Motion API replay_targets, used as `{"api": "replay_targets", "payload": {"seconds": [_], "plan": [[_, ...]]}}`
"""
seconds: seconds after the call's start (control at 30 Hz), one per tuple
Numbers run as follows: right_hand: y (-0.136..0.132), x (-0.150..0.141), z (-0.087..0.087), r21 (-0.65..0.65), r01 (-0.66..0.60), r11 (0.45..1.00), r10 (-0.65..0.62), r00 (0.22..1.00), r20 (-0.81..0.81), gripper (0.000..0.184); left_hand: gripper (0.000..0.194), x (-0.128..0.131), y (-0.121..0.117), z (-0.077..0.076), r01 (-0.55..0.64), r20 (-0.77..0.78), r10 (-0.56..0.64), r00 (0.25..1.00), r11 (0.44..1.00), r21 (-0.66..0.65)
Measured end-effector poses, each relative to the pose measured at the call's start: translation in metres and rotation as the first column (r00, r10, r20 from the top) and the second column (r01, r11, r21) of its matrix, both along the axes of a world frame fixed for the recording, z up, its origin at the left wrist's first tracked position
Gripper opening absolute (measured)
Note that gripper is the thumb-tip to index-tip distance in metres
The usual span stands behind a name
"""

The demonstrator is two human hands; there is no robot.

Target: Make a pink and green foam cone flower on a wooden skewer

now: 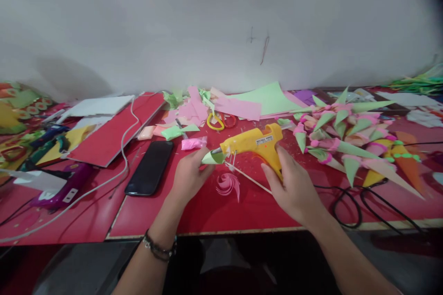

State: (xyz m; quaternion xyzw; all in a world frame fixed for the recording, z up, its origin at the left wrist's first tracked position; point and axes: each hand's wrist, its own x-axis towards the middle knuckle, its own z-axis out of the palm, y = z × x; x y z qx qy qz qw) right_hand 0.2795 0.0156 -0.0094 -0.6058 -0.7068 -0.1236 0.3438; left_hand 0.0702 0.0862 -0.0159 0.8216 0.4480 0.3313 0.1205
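Two risks imo: R hand (294, 186) grips yellow hot-glue gun (247, 143), nozzle (217, 150) at green paper cone (215, 159) pinched in L hand (188, 173), so a slip cd burn fingertips or drip glue on pink paper swirl (226, 184) near 'em.

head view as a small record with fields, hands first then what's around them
left hand: holds a green paper piece in the fingers of the hand
right hand: grips the handle of a yellow glue gun with the hand
nozzle: at the green paper piece; contact unclear
below the glue gun: pink paper swirl on the red table
left of the hands: black phone, lying flat
right of the hands: pile of paper cones, mostly green and pink
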Motion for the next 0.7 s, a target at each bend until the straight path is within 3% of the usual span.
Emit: {"api": "replay_targets", "payload": {"seconds": [0.3, 0.53, 0.7], "plan": [[-0.002, 0.004, 0.007, -0.009, -0.138, 0.990, 0.138, 0.988, 0.065, 0.035, 0.015, -0.003, 0.001, 0.002, -0.090, 0.044, 0.082, 0.996, 0.970, 0.227], [-0.003, 0.015, 0.007, -0.060, -0.125, 0.990, 0.130, 0.987, 0.094, 0.035, 0.016, -0.005, -0.002, 0.005, -0.137, 0.004, 0.138, 0.990, 0.974, 0.179], [0.001, 0.024, 0.006, -0.054, -0.043, 0.998, 0.048, 0.993, 0.104, 0.036, 0.013, -0.008, 0.000, 0.003, -0.191, -0.021, 0.198, 0.980, 0.965, 0.179]]}}
